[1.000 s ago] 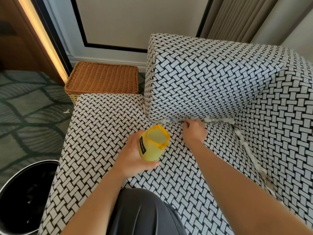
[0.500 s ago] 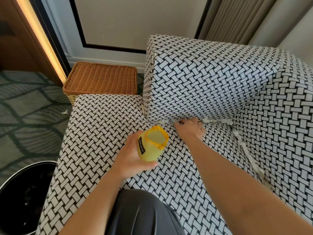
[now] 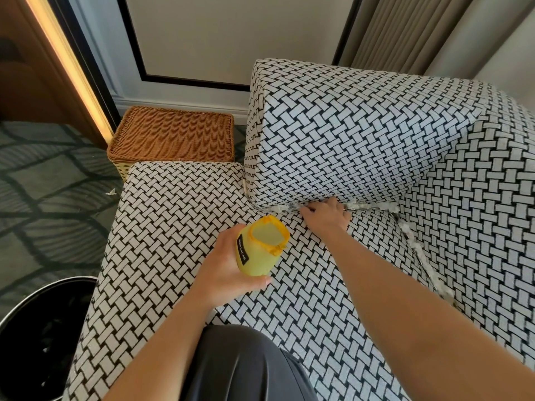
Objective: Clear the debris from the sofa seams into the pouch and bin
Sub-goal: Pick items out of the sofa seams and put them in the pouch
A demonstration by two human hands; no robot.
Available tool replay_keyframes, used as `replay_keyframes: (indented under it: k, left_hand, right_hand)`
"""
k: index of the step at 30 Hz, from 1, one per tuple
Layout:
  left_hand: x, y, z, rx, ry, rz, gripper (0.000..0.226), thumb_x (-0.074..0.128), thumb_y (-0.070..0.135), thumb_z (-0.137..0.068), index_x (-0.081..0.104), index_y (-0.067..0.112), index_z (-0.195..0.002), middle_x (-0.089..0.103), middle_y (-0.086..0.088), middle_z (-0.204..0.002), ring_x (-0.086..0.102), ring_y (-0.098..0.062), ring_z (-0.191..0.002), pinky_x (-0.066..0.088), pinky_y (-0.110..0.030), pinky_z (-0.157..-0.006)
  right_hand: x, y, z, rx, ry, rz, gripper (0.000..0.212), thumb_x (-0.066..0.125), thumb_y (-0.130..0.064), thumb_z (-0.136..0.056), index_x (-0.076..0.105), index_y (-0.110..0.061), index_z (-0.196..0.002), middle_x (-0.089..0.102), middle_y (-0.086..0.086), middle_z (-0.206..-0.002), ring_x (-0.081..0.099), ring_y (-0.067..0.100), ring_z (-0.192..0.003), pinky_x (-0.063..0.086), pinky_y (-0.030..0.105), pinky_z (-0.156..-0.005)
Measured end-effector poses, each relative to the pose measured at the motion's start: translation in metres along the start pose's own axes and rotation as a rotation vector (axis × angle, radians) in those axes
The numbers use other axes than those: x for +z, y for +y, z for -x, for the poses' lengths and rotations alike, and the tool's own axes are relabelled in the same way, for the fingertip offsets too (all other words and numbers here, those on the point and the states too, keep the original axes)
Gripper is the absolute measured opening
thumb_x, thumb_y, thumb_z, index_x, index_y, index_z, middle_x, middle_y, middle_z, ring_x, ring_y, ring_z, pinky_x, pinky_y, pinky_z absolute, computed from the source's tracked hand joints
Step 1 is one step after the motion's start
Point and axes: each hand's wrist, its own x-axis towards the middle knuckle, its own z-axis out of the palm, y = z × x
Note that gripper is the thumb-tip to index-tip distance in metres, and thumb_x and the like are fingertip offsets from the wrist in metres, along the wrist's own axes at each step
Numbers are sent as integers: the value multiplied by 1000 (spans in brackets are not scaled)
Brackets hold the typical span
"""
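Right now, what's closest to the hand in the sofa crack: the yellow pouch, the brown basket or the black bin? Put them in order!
From the right hand at the seam:
1. yellow pouch, just left of it, in the left hand.
2. brown basket, on the floor, far left.
3. black bin, on the floor, near left corner.

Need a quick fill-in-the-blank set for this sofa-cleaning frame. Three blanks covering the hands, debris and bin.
1. The left hand grips an open ___ pouch.
2. The right hand reaches into a sofa seam lined with ___ debris.
3. The black bin stands on the floor on the person's ___ side.

Missing words: yellow; white; left.
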Motion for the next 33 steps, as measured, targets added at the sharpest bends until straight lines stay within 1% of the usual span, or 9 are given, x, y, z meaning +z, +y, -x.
replay_keyframes:
  k: [4, 7, 12, 14, 16, 20, 25, 29, 33]
  left_hand:
    - [1, 0, 0, -5, 2, 5, 86, 75, 55, -47, 20, 59, -114, 29, 27, -116, 34, 22, -104, 33, -10, -78]
    - [0, 1, 0, -10, 4, 0, 86, 74, 55, -47, 19, 60, -113, 30, 25, -117, 37, 19, -103, 35, -13, -78]
    - [0, 2, 0, 9, 0, 9, 83, 76, 52, -49, 19, 68, -107, 24, 40, -113, 35, 23, -103, 33, -10, -78]
    - [0, 1, 0, 5, -3, 18, 83, 76, 52, -49, 19, 66, -108, 23, 40, -113, 34, 22, -104, 34, -12, -80]
    - [0, 0, 0, -6, -4, 25, 84, 77, 52, -49, 19, 65, -108, 24, 39, -113, 36, 20, -104, 35, -14, -80]
    - [0, 0, 0, -3, -1, 14, 84, 77, 51, -49, 17, 70, -105, 24, 41, -114, 36, 22, -102, 33, -9, -77]
    - [0, 1, 1, -6, 1, 14, 81, 75, 51, -51, 19, 67, -107, 26, 37, -111, 38, 19, -101, 34, -10, -76]
    - [0, 0, 0, -21, 4, 28, 82, 74, 51, -51, 24, 56, -115, 31, 25, -117, 40, 16, -102, 36, -14, -78]
    - [1, -2, 0, -18, 5, 40, 83, 76, 49, -52, 25, 54, -117, 31, 23, -118, 39, 18, -103, 35, -11, -78]
  right_hand:
    - [-4, 3, -3, -31, -59, -17, 44, 33, -42, -91, 45, -34, -133, 31, 15, -142, 27, 31, -130, 21, 47, -106]
    - [-4, 6, -3, -60, -43, -73, 39, 40, -41, -90, 50, -37, -127, 37, 12, -135, 32, 29, -126, 24, 46, -104]
    - [-2, 3, -4, -27, 12, -113, 34, 49, -46, -89, 57, -37, -120, 45, 9, -128, 36, 28, -123, 25, 44, -104]
    - [0, 2, -3, -21, 47, -125, 32, 50, -44, -89, 59, -35, -118, 46, 9, -126, 36, 28, -122, 24, 44, -104]
    - [2, 2, -3, -25, 68, -118, 31, 48, -42, -90, 59, -34, -118, 46, 10, -126, 36, 28, -122, 24, 44, -103]
    - [1, 2, -2, -60, 36, -63, 36, 38, -39, -91, 56, -32, -121, 43, 13, -127, 34, 30, -121, 24, 44, -101]
    - [-3, -1, -2, -41, -39, -2, 44, 24, -31, -93, 53, -19, -124, 37, 17, -132, 31, 30, -124, 20, 47, -105]
    - [-4, 5, -4, -96, -79, -43, 40, 28, -31, -94, 50, -31, -127, 34, 16, -134, 28, 30, -127, 17, 49, -106]
    - [1, 12, -3, -149, -25, -143, 33, 43, -44, -92, 55, -37, -122, 41, 11, -132, 29, 28, -128, 17, 46, -106]
